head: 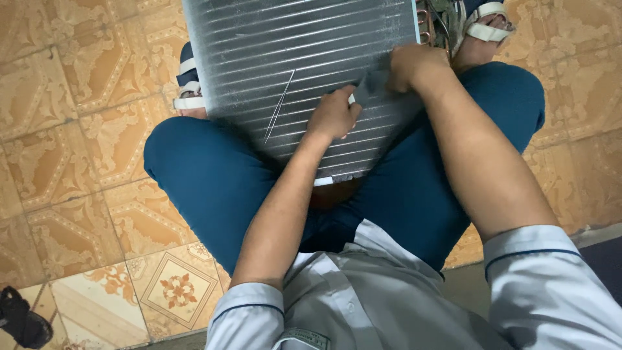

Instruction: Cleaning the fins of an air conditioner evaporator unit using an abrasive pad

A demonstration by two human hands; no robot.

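Finned coil panel propped between the seated person's knees.
Left hand and right hand both grasp a small dark comb tool pressed against the panel's near-right fins.

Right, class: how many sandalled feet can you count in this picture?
2. The left white-strapped sandalled foot shows at the left edge of the ribbed grey metal fin panel; the right white-strapped sandalled foot sits at the panel's upper right corner. Both are partly hidden.
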